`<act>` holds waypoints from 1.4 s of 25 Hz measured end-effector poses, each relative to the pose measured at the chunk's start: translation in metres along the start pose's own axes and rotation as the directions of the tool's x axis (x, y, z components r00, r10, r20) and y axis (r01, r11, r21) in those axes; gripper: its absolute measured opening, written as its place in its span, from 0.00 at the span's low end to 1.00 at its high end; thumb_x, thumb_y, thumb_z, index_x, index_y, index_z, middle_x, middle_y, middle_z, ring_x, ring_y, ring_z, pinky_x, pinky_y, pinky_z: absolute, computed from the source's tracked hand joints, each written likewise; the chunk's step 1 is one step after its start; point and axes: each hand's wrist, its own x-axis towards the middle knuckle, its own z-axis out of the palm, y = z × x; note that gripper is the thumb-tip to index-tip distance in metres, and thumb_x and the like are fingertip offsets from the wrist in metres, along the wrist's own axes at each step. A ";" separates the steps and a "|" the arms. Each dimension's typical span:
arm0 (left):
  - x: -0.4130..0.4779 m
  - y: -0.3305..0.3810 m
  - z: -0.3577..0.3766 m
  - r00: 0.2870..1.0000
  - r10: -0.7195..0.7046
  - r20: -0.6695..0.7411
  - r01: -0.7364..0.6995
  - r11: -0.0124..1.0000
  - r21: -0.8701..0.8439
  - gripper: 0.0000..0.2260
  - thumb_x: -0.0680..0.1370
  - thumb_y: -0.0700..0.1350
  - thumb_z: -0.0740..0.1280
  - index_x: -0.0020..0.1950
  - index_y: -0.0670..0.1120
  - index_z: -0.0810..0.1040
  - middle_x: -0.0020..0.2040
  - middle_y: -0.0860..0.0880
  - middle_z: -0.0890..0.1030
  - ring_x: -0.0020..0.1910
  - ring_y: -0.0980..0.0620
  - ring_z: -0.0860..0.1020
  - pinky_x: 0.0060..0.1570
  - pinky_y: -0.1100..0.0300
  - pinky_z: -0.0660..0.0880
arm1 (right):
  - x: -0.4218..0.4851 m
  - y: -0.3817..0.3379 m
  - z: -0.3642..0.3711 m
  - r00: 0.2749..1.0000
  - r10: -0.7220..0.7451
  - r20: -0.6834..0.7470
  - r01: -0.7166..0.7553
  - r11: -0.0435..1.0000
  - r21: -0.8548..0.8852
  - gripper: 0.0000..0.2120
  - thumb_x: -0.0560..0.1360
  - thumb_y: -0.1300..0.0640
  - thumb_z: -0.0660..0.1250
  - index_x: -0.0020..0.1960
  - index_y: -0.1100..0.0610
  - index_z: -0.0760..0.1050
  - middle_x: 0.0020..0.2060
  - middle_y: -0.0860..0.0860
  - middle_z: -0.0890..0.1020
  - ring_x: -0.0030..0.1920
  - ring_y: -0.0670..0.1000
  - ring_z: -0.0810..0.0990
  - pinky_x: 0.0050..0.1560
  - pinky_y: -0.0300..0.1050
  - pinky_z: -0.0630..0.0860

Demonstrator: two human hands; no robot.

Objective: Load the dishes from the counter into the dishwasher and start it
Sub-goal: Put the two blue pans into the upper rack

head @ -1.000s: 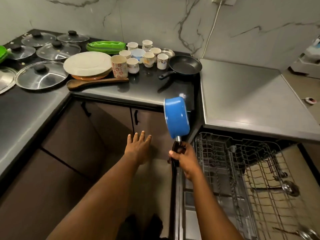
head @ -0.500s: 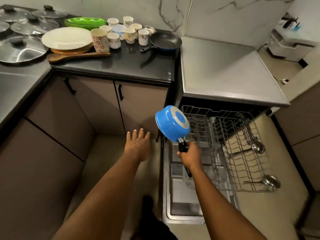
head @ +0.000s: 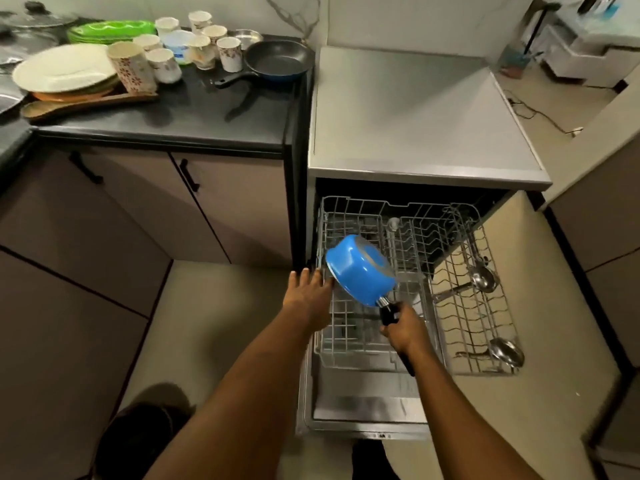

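Now: dishwasher [head: 415, 116] open, door down, wire rack [head: 450, 306] pulled out over it. Blue saucepan [head: 360, 271] held above the rack's left half, tipped mouth-down, grey base disc facing up and right; glossy blue wall, short metal collar, black handle. Right hand [head: 403, 329] clenched round that handle. Left hand [head: 308, 299] at the rack's left rim, fingers straight, grasping nothing. Two steel ladles [head: 485, 278] lie in the rack's right half.

A white marble-veined wall [head: 398, 22] backs taupe base cabinets [head: 242, 209] with black bar handles [head: 189, 174], above a beige floor [head: 214, 323].
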 end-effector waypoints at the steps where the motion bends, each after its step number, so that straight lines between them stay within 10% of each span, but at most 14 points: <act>1: 0.013 0.019 0.002 1.000 -0.010 0.024 0.011 1.000 -0.013 0.35 0.80 0.48 0.61 0.82 0.48 0.45 0.81 0.42 0.44 0.79 0.39 0.44 0.75 0.39 0.42 | 0.016 0.011 -0.012 1.000 0.005 0.006 -0.005 1.000 -0.005 0.21 0.73 0.62 0.71 0.63 0.55 0.70 0.55 0.55 0.80 0.53 0.56 0.78 0.55 0.56 0.77; 17: 0.257 0.135 0.058 0.970 -0.011 0.242 0.039 0.993 -0.109 0.33 0.84 0.47 0.54 0.79 0.47 0.33 0.79 0.44 0.33 0.79 0.45 0.37 0.76 0.49 0.38 | 0.248 0.076 -0.068 0.958 0.019 -0.287 -0.120 0.934 -0.337 0.15 0.79 0.57 0.64 0.64 0.58 0.67 0.43 0.53 0.77 0.39 0.50 0.74 0.29 0.37 0.62; 35: 0.309 0.124 0.104 0.897 0.015 0.441 -0.056 0.995 0.080 0.39 0.82 0.55 0.58 0.79 0.45 0.32 0.80 0.41 0.37 0.79 0.42 0.42 0.78 0.45 0.45 | 0.324 0.079 -0.043 0.895 0.002 -0.445 -0.145 0.946 -0.289 0.16 0.77 0.66 0.66 0.63 0.62 0.67 0.51 0.61 0.81 0.50 0.62 0.82 0.42 0.51 0.76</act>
